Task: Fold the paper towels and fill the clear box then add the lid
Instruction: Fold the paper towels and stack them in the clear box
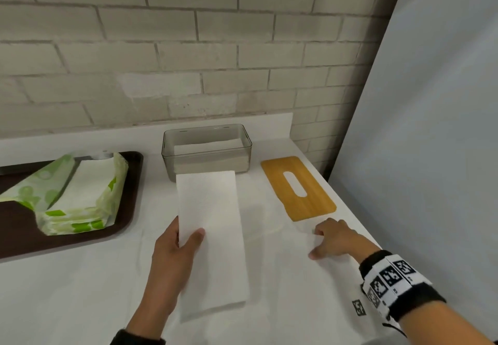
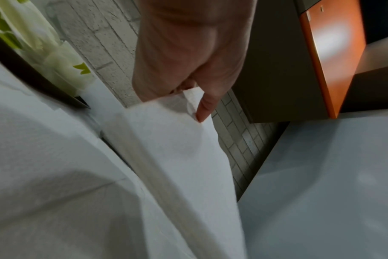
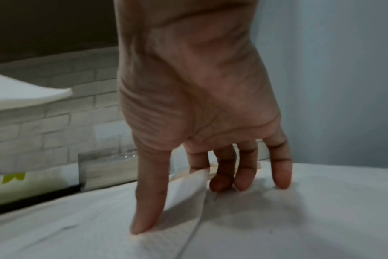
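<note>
Resting folded paper towel [image 1: 213,236] in left hand [image 1: 172,258]

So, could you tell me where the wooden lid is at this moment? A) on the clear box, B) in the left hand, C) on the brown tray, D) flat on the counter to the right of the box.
D: the wooden lid lies flat on the counter, right of the open clear box.
</note>
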A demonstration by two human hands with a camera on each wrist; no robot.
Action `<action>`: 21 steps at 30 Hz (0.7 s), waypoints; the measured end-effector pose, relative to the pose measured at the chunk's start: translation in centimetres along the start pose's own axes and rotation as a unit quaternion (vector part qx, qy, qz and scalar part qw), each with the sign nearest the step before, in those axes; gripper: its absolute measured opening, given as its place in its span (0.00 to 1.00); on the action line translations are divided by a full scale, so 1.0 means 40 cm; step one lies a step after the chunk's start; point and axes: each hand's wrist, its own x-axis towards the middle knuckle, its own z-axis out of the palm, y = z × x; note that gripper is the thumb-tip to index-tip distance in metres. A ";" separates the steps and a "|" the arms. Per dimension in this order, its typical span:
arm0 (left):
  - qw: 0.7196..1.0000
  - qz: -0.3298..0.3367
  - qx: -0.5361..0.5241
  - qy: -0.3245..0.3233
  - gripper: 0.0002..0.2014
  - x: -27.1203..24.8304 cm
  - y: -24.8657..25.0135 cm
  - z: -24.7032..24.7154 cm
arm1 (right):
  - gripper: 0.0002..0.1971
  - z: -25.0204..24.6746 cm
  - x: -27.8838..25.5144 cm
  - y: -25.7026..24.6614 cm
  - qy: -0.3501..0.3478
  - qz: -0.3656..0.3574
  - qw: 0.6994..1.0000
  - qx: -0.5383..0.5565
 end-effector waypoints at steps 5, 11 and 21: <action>0.997 -0.056 -0.048 0.006 0.08 0.005 -0.002 -0.013 | 0.06 -0.057 -0.088 -0.015 0.058 -0.111 0.913 0.389; 0.990 -0.076 -0.116 -0.020 0.12 -0.001 0.017 -0.012 | 0.08 -0.146 -0.226 -0.188 0.084 -0.315 0.705 0.630; 0.985 -0.081 -0.150 -0.006 0.18 -0.038 0.069 0.013 | 0.18 -0.038 -0.143 -0.433 0.372 -0.270 0.818 0.347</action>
